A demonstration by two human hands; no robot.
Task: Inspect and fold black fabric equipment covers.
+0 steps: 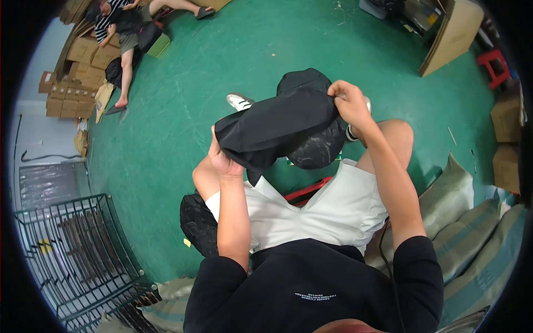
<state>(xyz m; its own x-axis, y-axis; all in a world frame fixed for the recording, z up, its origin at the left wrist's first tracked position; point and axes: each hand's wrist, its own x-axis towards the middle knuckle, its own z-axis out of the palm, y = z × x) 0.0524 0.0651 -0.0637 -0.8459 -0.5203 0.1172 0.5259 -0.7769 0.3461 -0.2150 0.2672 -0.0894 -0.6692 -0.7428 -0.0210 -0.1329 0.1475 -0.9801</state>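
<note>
A piece of smooth black cloth (277, 122) is stretched between my hands above my lap; its exact kind I cannot make out. My left hand (224, 161) grips its left end, with the thumb up at the edge and the other fingers mostly hidden beneath. At the far right end, my right hand (350, 104) pinches the cloth between thumb and fingers. One loose corner hangs down near my left knee. Below and behind the cloth, a crinkled black plastic bag (317, 149) stands between my legs, partly covered.
Another black bag (199, 225) lies by my left hip. A red stool (308, 191) shows beneath me. Woven sacks (466, 233) lie at my right, a wire rack (83, 255) at my left. A seated person (130, 28) and stacked cartons (83, 50) are at the far left.
</note>
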